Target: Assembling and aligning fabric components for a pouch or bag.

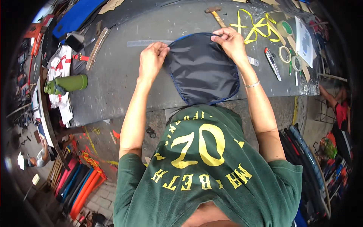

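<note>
A rounded piece of black fabric (206, 70) with blue stitching along its edge lies between my hands, its near edge at the table's front edge by my shirt. My left hand (152, 58) pinches its upper left corner between thumb and fingers. At the upper right corner my right hand (229, 41) grips the edge, thumb on top. A clear ruler (145, 43) lies on the table past my left hand and runs toward the fabric. Just beyond my right hand rests a hammer (215, 16) with a wooden handle.
The grey table (113, 89) carries a green bottle (72, 84) and a wooden strip (97, 48) on the left. On the right lie a yellow tape measure (257, 28), a box cutter (272, 63) and tape rolls (284, 54). Fabric rolls (81, 185) stand lower left; people are at both sides.
</note>
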### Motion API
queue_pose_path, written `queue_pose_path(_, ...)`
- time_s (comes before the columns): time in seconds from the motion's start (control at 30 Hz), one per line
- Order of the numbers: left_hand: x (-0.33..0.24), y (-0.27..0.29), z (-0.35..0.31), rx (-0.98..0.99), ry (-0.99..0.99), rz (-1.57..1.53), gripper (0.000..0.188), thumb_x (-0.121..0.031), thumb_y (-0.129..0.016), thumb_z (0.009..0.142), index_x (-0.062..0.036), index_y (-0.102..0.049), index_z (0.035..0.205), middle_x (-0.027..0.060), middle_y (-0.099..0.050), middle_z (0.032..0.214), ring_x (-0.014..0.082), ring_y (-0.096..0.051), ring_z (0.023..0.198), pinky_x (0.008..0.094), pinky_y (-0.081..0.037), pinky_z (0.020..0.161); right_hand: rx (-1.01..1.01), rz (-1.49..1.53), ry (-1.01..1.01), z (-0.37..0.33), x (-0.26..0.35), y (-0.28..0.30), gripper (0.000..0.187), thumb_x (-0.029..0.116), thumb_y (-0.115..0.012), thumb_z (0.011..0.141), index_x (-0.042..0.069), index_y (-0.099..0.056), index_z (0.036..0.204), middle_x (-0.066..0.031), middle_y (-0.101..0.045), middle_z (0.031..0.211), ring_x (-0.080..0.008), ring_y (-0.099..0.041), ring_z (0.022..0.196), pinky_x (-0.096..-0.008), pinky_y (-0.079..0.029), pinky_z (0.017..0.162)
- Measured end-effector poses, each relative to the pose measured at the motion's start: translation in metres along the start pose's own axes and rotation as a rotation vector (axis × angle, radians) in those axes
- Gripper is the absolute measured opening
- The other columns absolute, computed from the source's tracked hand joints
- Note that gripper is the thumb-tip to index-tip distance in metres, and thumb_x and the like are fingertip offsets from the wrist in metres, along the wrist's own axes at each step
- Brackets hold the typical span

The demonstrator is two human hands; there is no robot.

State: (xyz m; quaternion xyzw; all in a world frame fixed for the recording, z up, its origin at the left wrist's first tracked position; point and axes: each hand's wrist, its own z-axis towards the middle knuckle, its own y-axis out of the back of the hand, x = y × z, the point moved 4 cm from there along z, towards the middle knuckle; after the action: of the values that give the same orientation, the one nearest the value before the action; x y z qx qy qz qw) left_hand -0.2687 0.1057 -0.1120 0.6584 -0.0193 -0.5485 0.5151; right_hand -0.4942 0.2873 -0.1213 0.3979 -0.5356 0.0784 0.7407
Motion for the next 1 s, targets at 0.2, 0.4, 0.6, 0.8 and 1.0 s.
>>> queue_pose_path(0.2, 0.000, -0.009, 0.013, -0.179, -0.053, 0.189, 0.019, -0.015, -0.069, 0.094, 0.0003, -0.062, 0.103, 0.0142, -0.063, 0.092, 0.0231, -0.065, 0.073, 0.0355, -0.053, 0.068, -0.142, -0.039, 0.023, 0.025, -0.044, -0.004, 0.029, 0.024, -0.077, 0.088, 0.005, -0.068, 0.109, -0.0059, -0.063, 0.095, -0.0161, -0.066, 0.087, -0.0307, -0.052, 0.082)
queue_pose_path(0.4, -0.038, -0.046, -0.065, 0.413, -0.273, 0.104, 0.046, -0.041, -0.081, 0.078, -0.0070, -0.071, 0.107, 0.0145, -0.067, 0.112, 0.0345, -0.060, 0.114, 0.0443, -0.047, 0.100, 0.240, -0.322, -0.151, 0.010, -0.064, 0.007, 0.066, 0.051, -0.074, 0.085, -0.003, -0.060, 0.120, -0.0192, -0.069, 0.108, -0.0305, -0.067, 0.097, -0.0371, -0.051, 0.091)
queue_pose_path(0.6, -0.022, -0.039, -0.133, 0.378, -0.479, 0.212, 0.029, -0.035, -0.076, 0.082, -0.0139, -0.073, 0.102, 0.0027, -0.065, 0.111, 0.0260, -0.056, 0.124, 0.0457, -0.040, 0.111, 0.195, 0.118, -0.291, -0.026, -0.115, 0.030, 0.028, 0.018, -0.069, 0.095, -0.004, -0.064, 0.111, -0.0022, -0.070, 0.085, -0.0052, -0.059, 0.078, -0.0211, -0.046, 0.071)
queue_pose_path(0.8, -0.012, -0.049, -0.123, 0.275, -0.461, 0.242, 0.022, -0.017, -0.077, 0.078, -0.0104, -0.067, 0.097, 0.0024, -0.063, 0.111, 0.0236, -0.059, 0.116, 0.0409, -0.048, 0.101, 0.042, 0.213, -0.325, -0.012, -0.130, 0.018, 0.021, 0.016, -0.063, 0.099, -0.003, -0.066, 0.108, -0.0006, -0.071, 0.092, -0.0066, -0.061, 0.081, -0.0227, -0.048, 0.076)
queue_pose_path(1.0, -0.037, -0.049, -0.096, 0.162, -0.475, 0.016, 0.029, -0.005, -0.077, 0.077, -0.0069, -0.066, 0.104, 0.0063, -0.067, 0.107, 0.0275, -0.066, 0.104, 0.0383, -0.055, 0.086, -0.201, -0.453, 0.177, -0.017, -0.030, 0.038, 0.046, 0.032, -0.076, 0.089, -0.001, -0.065, 0.120, -0.0163, -0.066, 0.112, -0.0225, -0.065, 0.093, -0.0337, -0.051, 0.086)
